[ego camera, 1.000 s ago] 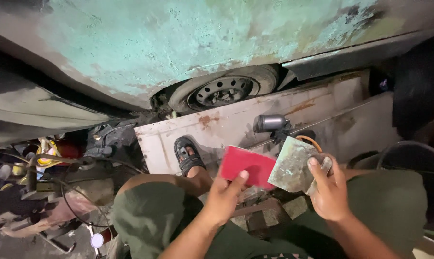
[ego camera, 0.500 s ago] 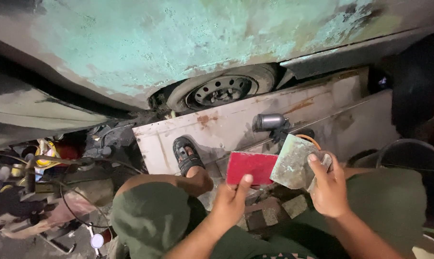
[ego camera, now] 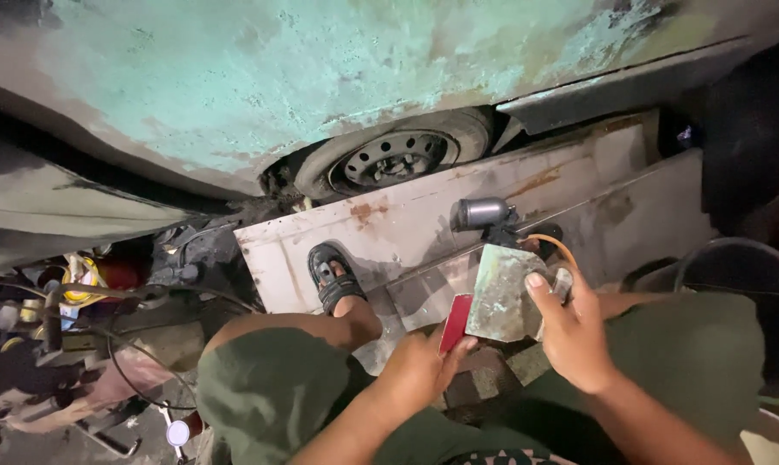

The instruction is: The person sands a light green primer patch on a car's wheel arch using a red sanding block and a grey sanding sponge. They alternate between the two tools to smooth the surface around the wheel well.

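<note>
My left hand [ego camera: 420, 370] grips a flat red card-like scraper [ego camera: 455, 323], turned on edge against a metal putty blade. My right hand [ego camera: 570, 331] holds that wide, paint-stained metal putty blade [ego camera: 501, 293], thumb pressed on its face. Both hands meet above my knees. My sandalled foot [ego camera: 333, 275] rests on a rusty white metal panel [ego camera: 407, 228] lying on the ground. Just behind the blade sits a grey power tool [ego camera: 484, 213] with an orange hose.
A car body with patchy green filler [ego camera: 321, 77] fills the top; its wheel [ego camera: 394, 159] sits behind the panel. Cables and tools [ego camera: 80, 293] clutter the left. A dark round bucket rim [ego camera: 734, 258] stands at the right.
The red scraper has turned from flat and face-up to on edge and slid right against the metal blade. My left hand moved right with it; the right hand stayed put.
</note>
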